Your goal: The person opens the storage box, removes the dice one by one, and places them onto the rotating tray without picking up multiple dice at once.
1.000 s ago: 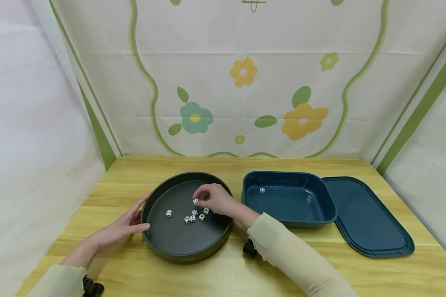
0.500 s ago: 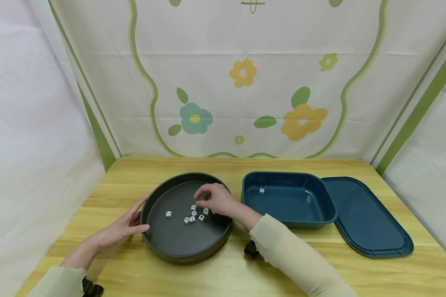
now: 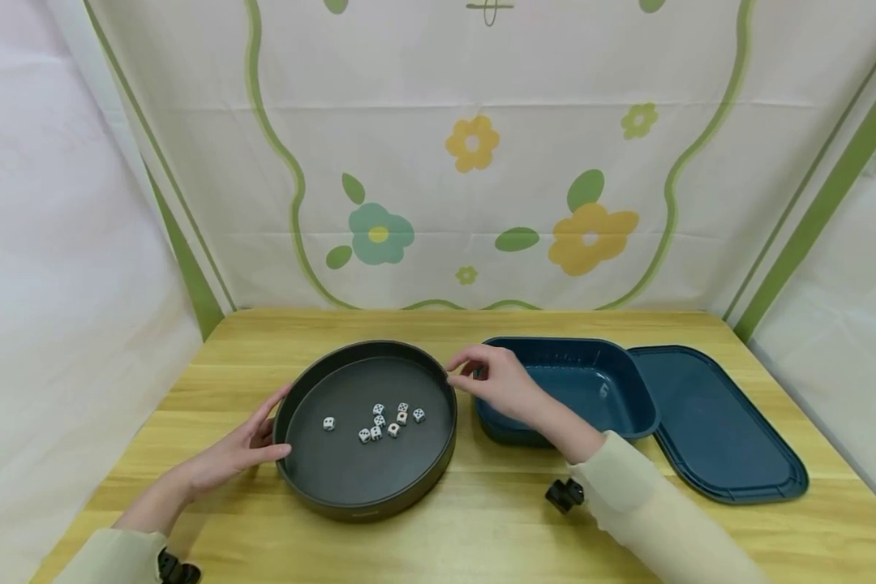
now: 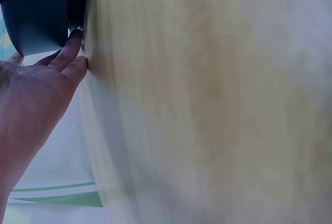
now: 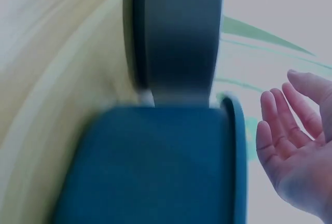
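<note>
Several white dice (image 3: 379, 421) lie loosely grouped inside a round dark pan (image 3: 365, 478), with one die (image 3: 328, 423) apart to their left. My left hand (image 3: 229, 456) rests against the pan's left side, its thumb at the rim; the left wrist view shows fingers (image 4: 72, 53) touching the outer wall low down. Between the pan and a blue rectangular container (image 3: 565, 438), my right hand (image 3: 500, 385) hovers above their rims. Its fingers (image 5: 282, 125) are loosely bent with nothing between them in the right wrist view. It covers the container's left part.
A flat blue lid (image 3: 730, 430) lies right of the container, partly behind its right edge. All stand on a wooden table (image 3: 482, 527). A white flowered cloth (image 3: 409, 162) rises behind the table, with more cloth at both sides.
My right hand has let go of a die among the others in the pan, then moved right to the container's left edge. The left hand stays at the pan.
</note>
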`<state>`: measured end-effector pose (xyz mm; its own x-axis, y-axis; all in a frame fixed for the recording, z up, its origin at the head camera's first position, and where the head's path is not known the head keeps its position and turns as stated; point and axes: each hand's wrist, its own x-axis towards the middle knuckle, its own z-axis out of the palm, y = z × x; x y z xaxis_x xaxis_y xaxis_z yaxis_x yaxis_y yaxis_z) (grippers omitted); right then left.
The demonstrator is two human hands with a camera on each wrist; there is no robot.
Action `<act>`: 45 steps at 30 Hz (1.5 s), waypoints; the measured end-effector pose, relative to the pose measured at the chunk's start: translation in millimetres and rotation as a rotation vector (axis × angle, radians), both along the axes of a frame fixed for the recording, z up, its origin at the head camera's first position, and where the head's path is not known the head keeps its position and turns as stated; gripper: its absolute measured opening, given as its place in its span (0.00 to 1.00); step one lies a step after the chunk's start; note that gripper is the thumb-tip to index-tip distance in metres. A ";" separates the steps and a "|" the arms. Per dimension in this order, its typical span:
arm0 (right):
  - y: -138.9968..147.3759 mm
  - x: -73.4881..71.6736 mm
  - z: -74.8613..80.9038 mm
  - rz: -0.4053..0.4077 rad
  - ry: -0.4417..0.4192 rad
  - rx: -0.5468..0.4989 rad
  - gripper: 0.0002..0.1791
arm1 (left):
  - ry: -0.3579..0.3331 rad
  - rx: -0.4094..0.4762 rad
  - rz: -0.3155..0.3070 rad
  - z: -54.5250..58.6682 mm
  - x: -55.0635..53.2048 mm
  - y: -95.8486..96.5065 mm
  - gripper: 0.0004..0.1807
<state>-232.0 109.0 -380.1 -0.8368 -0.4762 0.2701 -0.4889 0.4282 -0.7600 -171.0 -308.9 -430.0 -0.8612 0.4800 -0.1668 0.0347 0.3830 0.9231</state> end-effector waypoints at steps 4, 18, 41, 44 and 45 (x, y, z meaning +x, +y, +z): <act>25.8 -1.7 -0.3 -0.049 0.031 0.025 0.07 | -0.013 0.001 0.009 -3.1 -0.2 -0.7 0.47; 80.5 -25.3 -14.6 -0.150 -0.063 0.140 0.12 | -0.017 -0.007 0.016 -1.6 -0.5 0.5 0.47; 84.2 -47.0 -53.2 -0.010 -0.095 0.324 0.15 | -0.005 -0.001 0.009 1.7 -0.1 2.0 0.47; 82.5 -48.6 -56.2 -0.011 -0.087 0.330 0.11 | -0.007 0.002 0.009 1.0 0.3 1.7 0.47; 82.1 -48.9 -57.0 -0.010 -0.088 0.330 0.10 | -0.010 0.003 0.009 0.8 0.5 1.6 0.47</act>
<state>-281.0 191.1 -437.1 -0.8551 -0.5176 0.0292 -0.4222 0.6626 -0.6187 -170.5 -307.3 -429.2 -0.8640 0.4726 -0.1737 0.0222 0.3804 0.9246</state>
